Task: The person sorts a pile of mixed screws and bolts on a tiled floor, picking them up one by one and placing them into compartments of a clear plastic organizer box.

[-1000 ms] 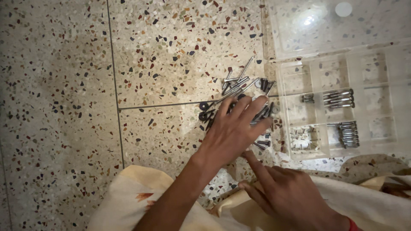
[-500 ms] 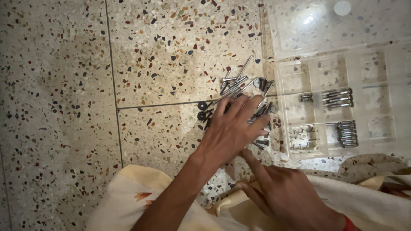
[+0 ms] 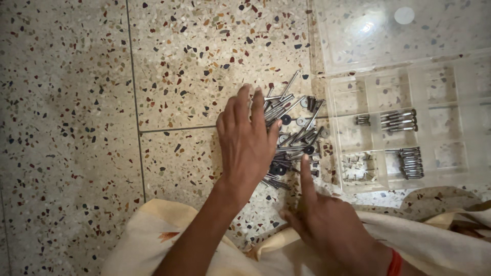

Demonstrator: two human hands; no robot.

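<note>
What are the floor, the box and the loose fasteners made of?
Floor: looks like polished terrazzo, coloured chips in a pale binder, thin joint lines.
Box: clear plastic; the floor shows through it.
Fasteners: probably steel, grey with bright glints; some washers look black, possibly coated or rubber.

Terrazzo floor point(image 3: 76, 102): beige, multicolour speckles. Screws point(image 3: 294, 138): silver-grey, black washers. Organizer box point(image 3: 409, 133): clear. Cloth point(image 3: 153, 240): cream, orange print.

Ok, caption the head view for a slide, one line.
Left hand flat beside a pile of screws and washers on terrazzo floor; right hand points at it; clear compartment box alongside.
</note>
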